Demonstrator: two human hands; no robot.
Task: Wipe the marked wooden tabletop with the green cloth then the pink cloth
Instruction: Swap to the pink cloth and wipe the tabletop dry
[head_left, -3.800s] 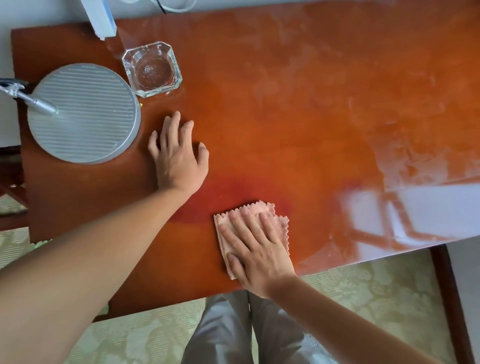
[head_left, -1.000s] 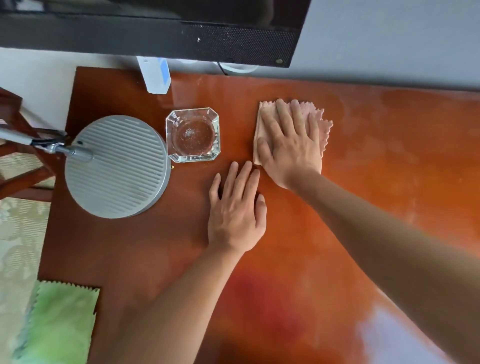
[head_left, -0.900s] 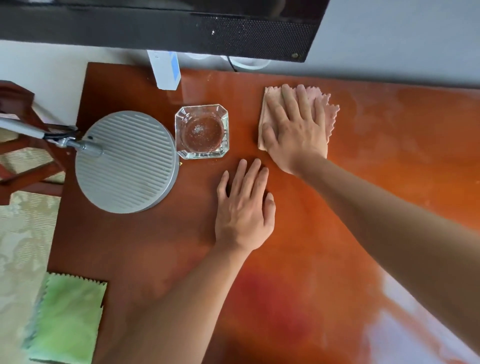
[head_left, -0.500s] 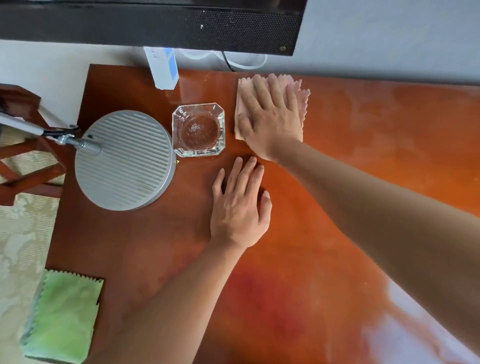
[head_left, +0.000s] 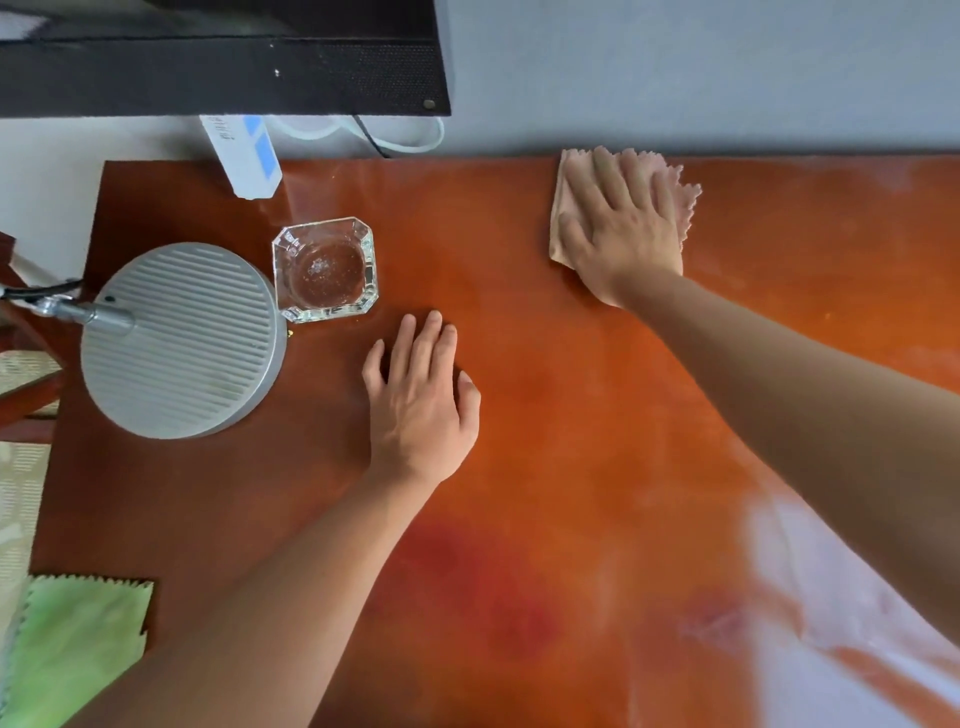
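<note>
Pressing flat on the pink cloth (head_left: 566, 208), the right hand (head_left: 626, 236) lies palm down with its fingers (head_left: 605, 174) straight and slightly spread, their tips reaching the cloth's far edge. The cloth lies folded at the far edge of the wooden tabletop (head_left: 597, 415), next to the grey wall; its zigzag-cut border shows to the right of the hand and a plain edge to the left. The right forearm runs from the wrist toward the lower right of the view.

The left hand (head_left: 421, 405) rests palm down on bare wood, fingers (head_left: 431, 343) extended and close together, thumb held a little apart; it holds nothing. It lies nearer the viewer and to the left of the right hand, well apart from the pink cloth. Its fingertips point toward a square cut-glass ashtray (head_left: 324, 270), which stands just beyond them without touching.

Left of the ashtray and just beside it stands a round, ribbed grey metal lamp base (head_left: 179, 340), with a metal rod joined at its left side. A white box with a blue stripe (head_left: 241, 156) overhangs the far left edge of the tabletop. Behind it a white cable and a black cable (head_left: 371, 137) run beneath a black screen (head_left: 223, 67) on the wall.

The green cloth (head_left: 72, 649) lies flat at the near left corner of the tabletop, overhanging its left edge, well apart from both hands. Pale, hazy patches and a bright reflection cover the right part of the tabletop.
</note>
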